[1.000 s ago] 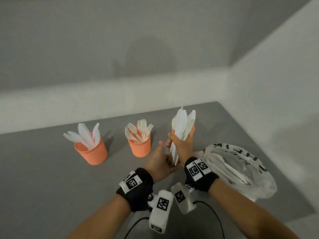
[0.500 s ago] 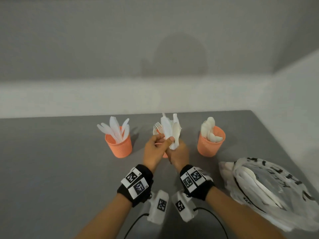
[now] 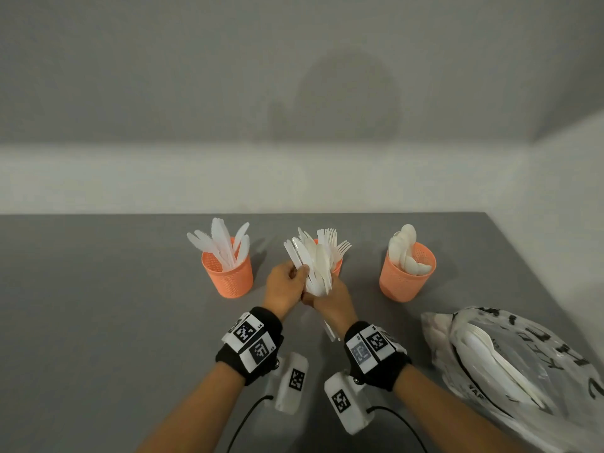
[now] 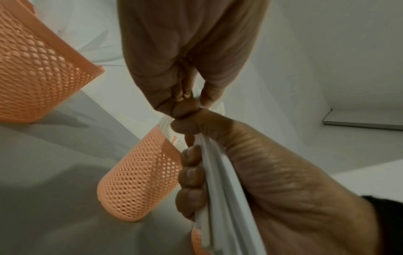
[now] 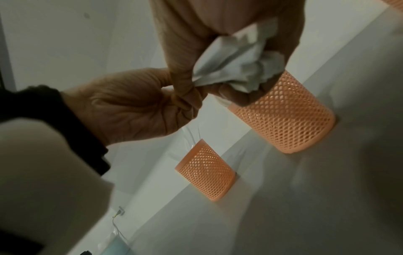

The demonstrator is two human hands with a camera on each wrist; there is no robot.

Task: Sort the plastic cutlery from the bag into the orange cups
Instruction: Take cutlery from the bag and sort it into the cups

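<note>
Three orange mesh cups stand in a row on the grey table: the left cup (image 3: 228, 276) holds knives, the middle cup (image 3: 338, 264) holds forks, the right cup (image 3: 407, 279) holds spoons. My right hand (image 3: 322, 294) grips a fanned bundle of white plastic cutlery (image 3: 313, 259) by the handles, just in front of the middle cup. My left hand (image 3: 295, 273) pinches the bundle's left side between thumb and fingers. The left wrist view shows the handles (image 4: 218, 189) inside the right fist. The bag (image 3: 510, 364), with more cutlery inside, lies at the right.
The table (image 3: 98, 322) ends at a pale wall behind the cups and at its right edge beyond the bag. Bare grey surface stretches to the left of the knife cup. Black cables run from the wrist cameras near the front edge.
Both hands and the bundle have shifted from the spoon cup to in front of the fork cup. The left hand rose and took hold of the bundle, which now fans out leftward.
</note>
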